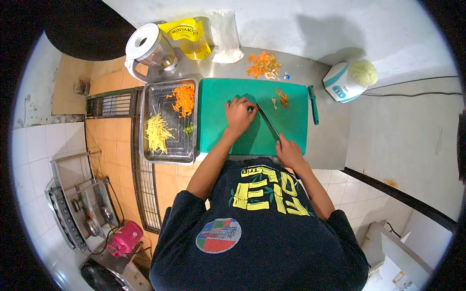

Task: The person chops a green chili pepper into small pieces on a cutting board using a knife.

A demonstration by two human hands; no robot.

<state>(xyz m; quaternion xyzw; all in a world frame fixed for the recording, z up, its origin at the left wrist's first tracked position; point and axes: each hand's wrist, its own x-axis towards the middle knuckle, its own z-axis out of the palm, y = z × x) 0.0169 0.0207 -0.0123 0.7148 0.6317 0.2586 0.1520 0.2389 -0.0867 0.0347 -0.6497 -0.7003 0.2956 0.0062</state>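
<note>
My right hand [290,151] is closed around the handle of a kitchen knife [269,122]. Its blade slants up and left over the green cutting board [213,131], with the tip close to the fingers of my left hand [240,116]. Those left fingers are curled down at the board, over a small dark piece too hidden to name. To the right of the blade lie a small pile of brownish chopped bits [282,99] and a few pale chopped bits [274,103].
Left of the board, a metal tray [144,123] holds orange shreds [184,100], yellow strips [158,136] and green slices [188,129]. Peelings [263,64], a blender jug [151,46], a yellow pouch [193,46] and a white bag [226,41] stand behind. A green-handled peeler [313,105] and a scale [342,83] with a cabbage [363,73] are right.
</note>
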